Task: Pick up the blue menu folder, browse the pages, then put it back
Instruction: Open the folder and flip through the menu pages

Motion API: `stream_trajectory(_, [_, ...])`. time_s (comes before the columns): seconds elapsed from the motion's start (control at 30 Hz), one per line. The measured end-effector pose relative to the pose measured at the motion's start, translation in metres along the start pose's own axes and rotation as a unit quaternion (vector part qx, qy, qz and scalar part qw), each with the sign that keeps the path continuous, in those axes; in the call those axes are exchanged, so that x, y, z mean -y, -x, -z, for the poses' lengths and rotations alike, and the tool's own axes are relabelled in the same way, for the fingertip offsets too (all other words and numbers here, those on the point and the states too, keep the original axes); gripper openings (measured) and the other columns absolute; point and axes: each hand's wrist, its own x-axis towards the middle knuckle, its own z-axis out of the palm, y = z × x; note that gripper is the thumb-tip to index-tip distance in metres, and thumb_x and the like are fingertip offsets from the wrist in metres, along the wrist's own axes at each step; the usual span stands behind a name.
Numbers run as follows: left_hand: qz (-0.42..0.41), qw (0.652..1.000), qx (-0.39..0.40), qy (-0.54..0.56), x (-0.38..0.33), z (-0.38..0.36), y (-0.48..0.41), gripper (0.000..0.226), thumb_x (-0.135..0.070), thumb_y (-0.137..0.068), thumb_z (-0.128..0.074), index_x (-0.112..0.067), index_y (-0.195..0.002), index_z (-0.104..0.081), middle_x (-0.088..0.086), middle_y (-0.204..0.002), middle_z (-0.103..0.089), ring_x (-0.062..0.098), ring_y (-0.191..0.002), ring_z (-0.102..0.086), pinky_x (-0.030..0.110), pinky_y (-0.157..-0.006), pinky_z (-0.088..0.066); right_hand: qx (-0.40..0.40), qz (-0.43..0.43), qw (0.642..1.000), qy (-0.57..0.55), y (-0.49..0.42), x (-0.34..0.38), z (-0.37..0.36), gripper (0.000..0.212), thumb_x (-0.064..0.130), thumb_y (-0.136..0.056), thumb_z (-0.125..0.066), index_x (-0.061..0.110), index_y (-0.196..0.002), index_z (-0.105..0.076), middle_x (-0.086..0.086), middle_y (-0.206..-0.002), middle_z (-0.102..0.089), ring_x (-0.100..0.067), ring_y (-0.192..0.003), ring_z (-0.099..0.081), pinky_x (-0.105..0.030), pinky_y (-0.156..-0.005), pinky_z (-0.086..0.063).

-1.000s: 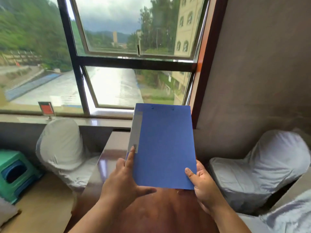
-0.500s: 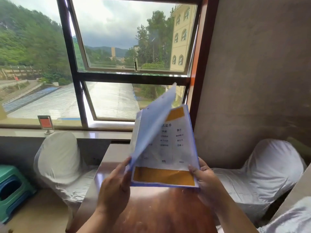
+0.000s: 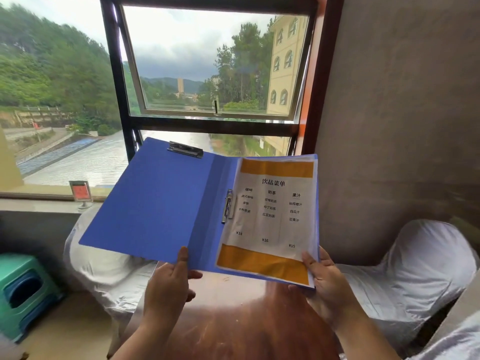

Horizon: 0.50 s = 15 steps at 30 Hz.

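We hold the blue menu folder [image 3: 161, 203] open and lifted above the tabletop [image 3: 233, 320], its spine running away from us toward the window. Our left hand [image 3: 168, 284] pinches the near edge beside the spine, thumb on top; our right hand [image 3: 324, 281] grips the near right corner under the menu page [image 3: 272, 216], nearer for turning it leftward, we judge.
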Motion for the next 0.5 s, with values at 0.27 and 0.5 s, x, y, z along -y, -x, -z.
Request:
stream_trajectory(0.27, [-0.257,0.93,-0.105,-0.24,-0.026,-0.001,0.034,0.071,-0.066,-0.091,-0.043,-0.012,-0.047,-0.03,0.0,-0.039,-0.027,0.023,-0.038,-0.036,0.034,-0.045,-0.034,-0.01,-0.014,1.0,-0.02,0.003,-0.002,-0.007,0.028,0.026,-0.09,-0.069,0.023,-0.116,-0.081,-0.021,-0.121,-0.08,-0.042,-0.093,-0.081,-0.049,-0.048,-0.068])
stream_trajectory(0.5, [-0.362,0.879,0.047,-0.308,-0.065,-0.043,0.038,0.076,-0.08,-0.084,-0.047,-0.03,-0.141,-0.058,-0.007,-0.151,-0.058,0.019,-0.142,-0.05,0.038,-0.119,-0.04,0.009,-0.01,1.0,-0.02,0.01,-0.006,-0.026,0.039,0.026,-0.09,-0.071,0.02,-0.129,-0.074,-0.024,-0.126,-0.076,-0.041,-0.094,-0.078,-0.052,-0.057,-0.068])
